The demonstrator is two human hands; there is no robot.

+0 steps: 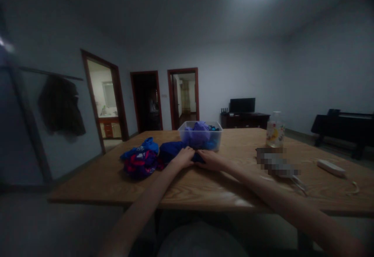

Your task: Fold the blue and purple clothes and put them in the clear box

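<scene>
A dark blue cloth (172, 149) lies on the wooden table in front of a clear plastic bin. My left hand (185, 156) is closed on the right part of this cloth. Close beside it, nearly touching, my right hand (208, 159) has its fingers closed on the dark fabric's right end. Fingertips of both hands are partly hidden. To the left sits a crumpled pile with a purple and pink patterned cloth (142, 164) and a bright blue cloth (150, 144). The clear bin (214, 144) holds a purple cloth (201, 133) and other blue pieces.
On the right of the wooden table (233, 194) stand a clear jug (275, 134), a blurred-out grey object (276, 164) and a white power strip (331, 167) with a pale cord. A television and doorways are beyond.
</scene>
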